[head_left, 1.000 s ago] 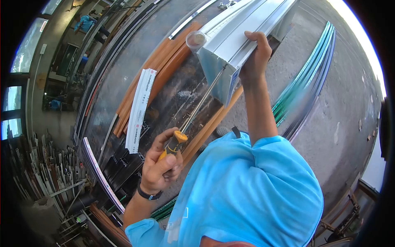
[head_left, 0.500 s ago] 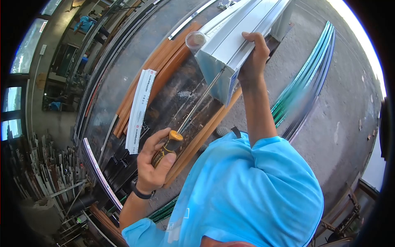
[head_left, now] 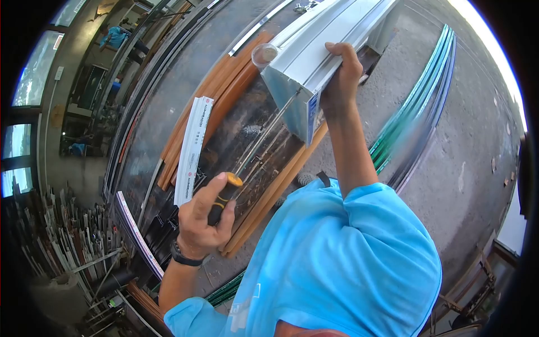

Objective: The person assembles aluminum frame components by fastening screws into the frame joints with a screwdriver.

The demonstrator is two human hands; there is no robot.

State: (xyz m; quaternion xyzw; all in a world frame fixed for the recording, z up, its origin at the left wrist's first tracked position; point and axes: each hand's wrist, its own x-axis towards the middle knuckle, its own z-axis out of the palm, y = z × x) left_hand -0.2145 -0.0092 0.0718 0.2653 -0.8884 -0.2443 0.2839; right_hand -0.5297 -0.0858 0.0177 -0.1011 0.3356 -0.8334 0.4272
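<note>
My left hand, with a dark band on its wrist, is wrapped round the black and yellow handle of a screwdriver. The long thin shaft reaches up to the near end of a white metal frame, where its tip meets the end face close to the edge. My right hand grips the frame's right side, thumb on top and the other fingers hidden underneath. Against the frame's left corner stands a small clear round container. A white printed strip lies left of the screwdriver.
Brown profiles lie along the dark worktable. A brown rail runs along its near edge. Green and blue strips lie on the grey floor to the right. Many upright offcuts stand at lower left. Another person is far back.
My left hand has turned round the screwdriver handle and shifted slightly left. The frame and my right hand have moved a little left in view. The tip stays at the frame's end.
</note>
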